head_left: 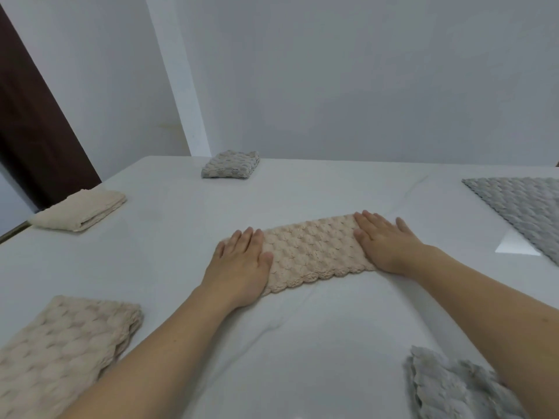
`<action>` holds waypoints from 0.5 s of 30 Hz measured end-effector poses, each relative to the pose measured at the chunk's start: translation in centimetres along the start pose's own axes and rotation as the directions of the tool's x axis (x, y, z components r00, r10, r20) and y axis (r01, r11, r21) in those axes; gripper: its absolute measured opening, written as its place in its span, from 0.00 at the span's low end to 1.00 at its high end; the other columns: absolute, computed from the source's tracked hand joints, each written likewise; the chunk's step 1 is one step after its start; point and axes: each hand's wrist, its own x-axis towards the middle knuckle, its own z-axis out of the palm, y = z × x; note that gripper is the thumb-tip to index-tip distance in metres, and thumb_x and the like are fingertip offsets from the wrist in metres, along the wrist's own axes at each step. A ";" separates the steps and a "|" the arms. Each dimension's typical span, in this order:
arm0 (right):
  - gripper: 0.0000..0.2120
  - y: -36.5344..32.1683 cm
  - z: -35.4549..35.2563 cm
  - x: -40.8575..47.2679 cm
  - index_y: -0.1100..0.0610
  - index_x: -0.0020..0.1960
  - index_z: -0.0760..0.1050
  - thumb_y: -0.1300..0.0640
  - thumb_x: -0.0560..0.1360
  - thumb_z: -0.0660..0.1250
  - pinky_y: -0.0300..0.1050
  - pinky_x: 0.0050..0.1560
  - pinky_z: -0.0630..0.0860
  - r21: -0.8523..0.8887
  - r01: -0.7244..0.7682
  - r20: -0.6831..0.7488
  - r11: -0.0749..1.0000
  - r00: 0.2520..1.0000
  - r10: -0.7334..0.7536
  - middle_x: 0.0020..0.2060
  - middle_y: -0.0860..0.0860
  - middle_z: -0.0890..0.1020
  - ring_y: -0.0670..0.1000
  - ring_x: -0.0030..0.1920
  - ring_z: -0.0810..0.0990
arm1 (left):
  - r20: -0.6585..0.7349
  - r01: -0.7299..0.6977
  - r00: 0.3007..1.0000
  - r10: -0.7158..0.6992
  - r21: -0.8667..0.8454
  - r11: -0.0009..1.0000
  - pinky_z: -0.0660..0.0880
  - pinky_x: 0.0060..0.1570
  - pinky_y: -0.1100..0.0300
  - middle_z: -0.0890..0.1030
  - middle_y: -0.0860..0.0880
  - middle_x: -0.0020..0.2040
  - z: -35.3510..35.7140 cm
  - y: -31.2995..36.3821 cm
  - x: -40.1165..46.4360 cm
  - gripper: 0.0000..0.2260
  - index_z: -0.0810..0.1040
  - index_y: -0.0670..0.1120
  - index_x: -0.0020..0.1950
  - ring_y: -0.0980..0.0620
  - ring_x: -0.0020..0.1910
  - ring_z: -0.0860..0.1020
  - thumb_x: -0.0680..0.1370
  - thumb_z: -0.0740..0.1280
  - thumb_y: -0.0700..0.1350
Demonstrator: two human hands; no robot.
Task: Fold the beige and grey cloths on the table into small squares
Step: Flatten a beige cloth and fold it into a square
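Beige cloth (311,252) lies mid-table as a long strip, already folded lengthwise, one end under each hand. Left hand (242,261) flat on left end, fingers straight and together, pressing, gripping nothing. Right hand (384,240) flat on right end, fingers straight, slightly spread, also just pressing. Step in hand looks like smoothing the strip before the crosswise fold. To do it well: press air out toward both ends, check the scalloped near edge lines up along its length, then pin one end and bring the other end over so corners meet, giving a square. Thick bubbly weave likely springs back, so flatten the crease firmly. White table (302,343) also holds folded beige cloth (81,213) far left, folded grey cloth (231,164) at the back, another beige one (60,352) near left, flat grey cloth (520,207) right, crumpled grey cloth (453,385) near right, both still to fold
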 end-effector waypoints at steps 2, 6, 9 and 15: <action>0.27 0.1 -0.8 0.1 0.52 0.79 0.40 0.46 0.83 0.37 0.56 0.76 0.37 -0.121 -0.061 0.001 0.991 0.998 0.061 0.79 0.48 0.43 0.51 0.78 0.41 | 0.040 0.023 0.999 -0.025 0.070 0.997 0.39 0.76 0.48 0.43 0.50 0.81 -0.7 -0.3 0.0 0.28 0.42 0.47 0.80 0.50 0.79 0.41 0.83 0.41 0.57; 0.27 -4.7 -1.5 0.1 0.55 0.79 0.43 0.48 0.83 0.42 0.55 0.76 0.39 -0.076 0.064 -0.155 0.995 0.985 -0.075 0.79 0.49 0.44 0.51 0.78 0.42 | -0.059 -0.037 0.997 0.040 0.046 0.998 0.39 0.76 0.46 0.45 0.48 0.81 -2.6 3.0 0.8 0.28 0.45 0.45 0.80 0.49 0.79 0.42 0.83 0.42 0.56; 0.26 -7.0 0.6 -0.2 0.53 0.79 0.44 0.47 0.83 0.40 0.52 0.77 0.42 0.027 0.164 -0.087 0.986 0.983 -0.161 0.79 0.48 0.46 0.50 0.78 0.44 | -0.045 -0.119 0.992 0.118 -0.032 0.992 0.40 0.76 0.48 0.45 0.50 0.81 -1.3 5.0 0.3 0.27 0.45 0.47 0.80 0.51 0.79 0.42 0.83 0.43 0.55; 0.26 -2.2 0.6 -0.1 0.50 0.79 0.41 0.45 0.83 0.39 0.52 0.77 0.42 0.009 0.073 -0.026 0.997 0.997 -0.073 0.79 0.47 0.44 0.49 0.78 0.43 | 0.020 -0.105 0.994 0.106 -0.023 0.994 0.39 0.76 0.51 0.41 0.52 0.80 -0.1 0.5 -0.7 0.27 0.42 0.51 0.80 0.53 0.78 0.40 0.83 0.42 0.57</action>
